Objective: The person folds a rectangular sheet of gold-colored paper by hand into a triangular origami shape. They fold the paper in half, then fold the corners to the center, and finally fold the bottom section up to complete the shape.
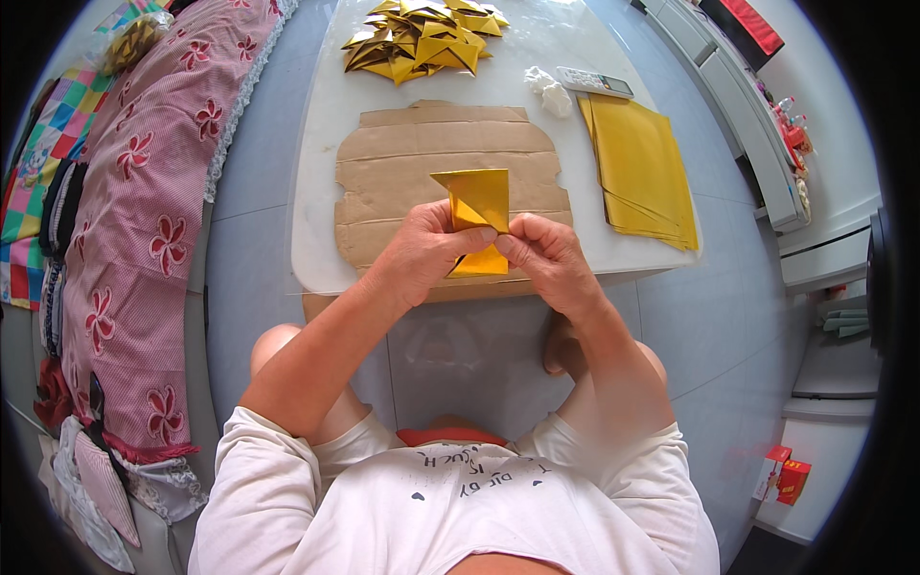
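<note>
Between my two hands is a partly folded sheet of gold foil paper [483, 198], held above the near part of a flattened brown cardboard piece [445, 147]. My left hand [431, 241] grips its left side, the thumb lying across the front. The fingertips of my right hand [543, 248] pinch its right edge near the left thumb. To the right lies a stack of flat gold foil sheets [643, 172]. At the table's far side is a pile of folded gold paper pieces [428, 39]. The fingers hide part of the sheet's folds.
A white remote control [595, 82] touches the top of the stack, beside crumpled white tissue [550, 92]. All rest on a pale table [316, 136] with a clear cover. A sofa with a pink flowered cloth [144, 201] stands left, grey drawers [755, 144] right.
</note>
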### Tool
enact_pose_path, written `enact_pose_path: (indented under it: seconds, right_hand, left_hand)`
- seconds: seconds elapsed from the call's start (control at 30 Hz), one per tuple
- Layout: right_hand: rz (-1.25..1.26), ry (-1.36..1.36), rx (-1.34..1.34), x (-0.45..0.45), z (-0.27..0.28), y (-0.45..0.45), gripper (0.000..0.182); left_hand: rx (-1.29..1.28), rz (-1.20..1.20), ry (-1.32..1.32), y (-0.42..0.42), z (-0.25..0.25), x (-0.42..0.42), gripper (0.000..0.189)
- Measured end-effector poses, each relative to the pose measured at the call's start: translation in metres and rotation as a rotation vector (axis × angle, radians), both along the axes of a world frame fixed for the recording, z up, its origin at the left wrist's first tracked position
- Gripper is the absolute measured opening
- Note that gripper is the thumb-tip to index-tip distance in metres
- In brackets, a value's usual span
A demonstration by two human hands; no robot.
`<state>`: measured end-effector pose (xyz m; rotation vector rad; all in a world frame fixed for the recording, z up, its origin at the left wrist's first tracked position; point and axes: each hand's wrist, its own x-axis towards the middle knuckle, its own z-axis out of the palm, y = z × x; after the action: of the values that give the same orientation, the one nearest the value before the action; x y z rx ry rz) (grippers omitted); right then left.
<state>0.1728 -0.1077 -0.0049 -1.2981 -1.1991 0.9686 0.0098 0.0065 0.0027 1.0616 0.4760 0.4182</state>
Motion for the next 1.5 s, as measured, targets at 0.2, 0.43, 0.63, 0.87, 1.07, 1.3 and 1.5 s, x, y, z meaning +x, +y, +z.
enact_pose_path:
  seconds: [0.2, 0.43, 0.63, 0.87, 1.07, 1.3, 1.5]
  right_hand:
    - [-0.008, 0.036, -0.043, -0.002, 0.004, 0.0, 0.014]
    - [0.01, 0.0, -0.043, 0.004, 0.003, -0.001, 0.018]
    - [0.029, 0.071, -0.096, -0.005, 0.004, 0.0, 0.021]
    - [-0.023, 0.049, -0.071, -0.008, -0.002, 0.002, 0.02]
    - [-0.063, -0.078, 0.014, -0.008, -0.007, 0.003, 0.021]
    - [-0.13, 0.104, -0.015, -0.013, -0.015, 0.006, 0.018]
    - [-0.17, 0.143, -0.074, -0.018, -0.011, 0.005, 0.013]
  left_hand:
    - [-0.031, -0.016, -0.01, 0.001, -0.001, 0.001, 0.026]
    - [-0.115, -0.093, -0.094, 0.005, 0.002, 0.002, 0.026]
    - [-0.12, 0.05, -0.054, 0.0, -0.001, 0.003, 0.019]
    - [-0.139, 0.14, -0.134, -0.001, 0.002, 0.004, 0.014]
    - [-0.171, 0.249, -0.195, 0.0, -0.001, 0.006, 0.015]
    - [-0.243, 0.315, -0.228, 0.004, -0.003, 0.01, 0.019]
    - [-0.29, 0.312, -0.3, 0.004, -0.009, 0.012, 0.018]
